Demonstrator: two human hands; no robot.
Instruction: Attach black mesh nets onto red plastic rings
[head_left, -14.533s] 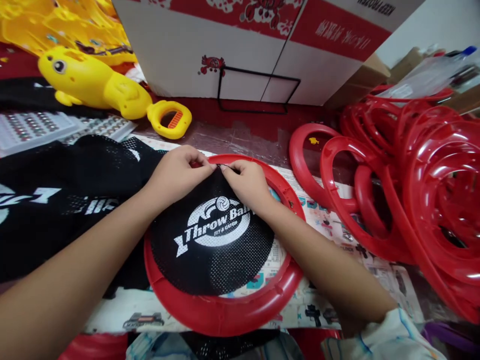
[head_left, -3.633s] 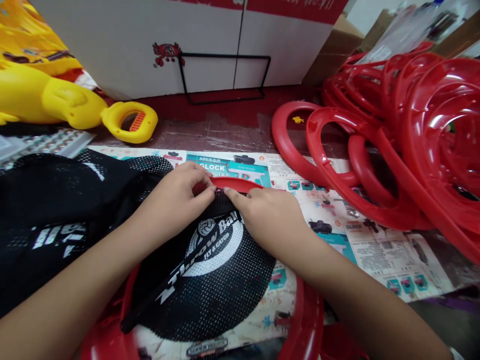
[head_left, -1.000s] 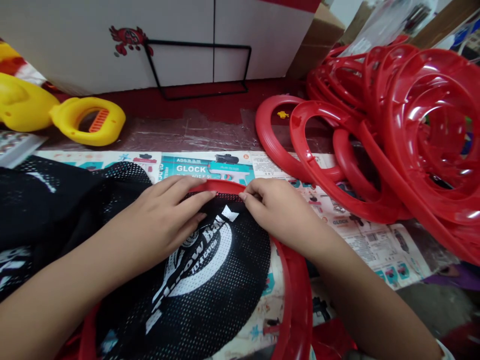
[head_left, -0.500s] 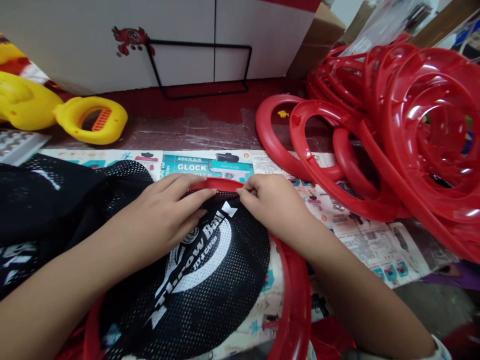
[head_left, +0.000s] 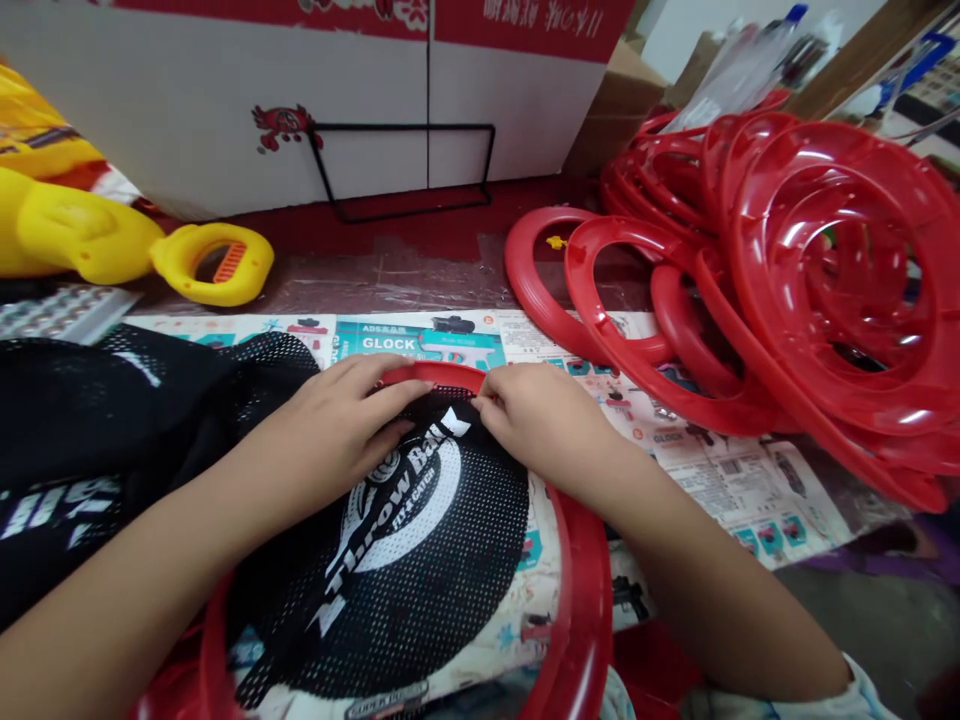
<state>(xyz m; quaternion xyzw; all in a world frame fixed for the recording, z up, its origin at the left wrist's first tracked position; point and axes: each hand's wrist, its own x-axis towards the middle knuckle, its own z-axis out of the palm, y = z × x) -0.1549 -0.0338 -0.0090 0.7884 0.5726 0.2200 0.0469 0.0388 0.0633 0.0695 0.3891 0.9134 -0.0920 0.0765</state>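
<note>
A round piece of black mesh (head_left: 450,590) with white "Throw Ball" print lies inside a red plastic ring (head_left: 587,590) at the bottom middle. Along the ring's far side, my left hand (head_left: 330,415) has its fingers over the rim and its thumb against the mesh edge, gripping there. My right hand (head_left: 547,410) is closed in a pinch on the mesh edge at the same rim, just right of the left thumb. Both fingertip contacts are partly hidden. Mesh and ring are apart along the near right side, where the printed sheet shows through.
More black mesh pieces (head_left: 75,420) lie at left, beside yellow plastic parts (head_left: 90,235). A large heap of red rings (head_left: 757,330) fills the right. A white and red carton (head_left: 375,90) stands behind a black wire frame (head_left: 405,127). Printed card (head_left: 705,455) covers the tabletop.
The head view has tilted up slightly, so more of the carton shows. Both hands stay at the ring's far rim with little visible movement.
</note>
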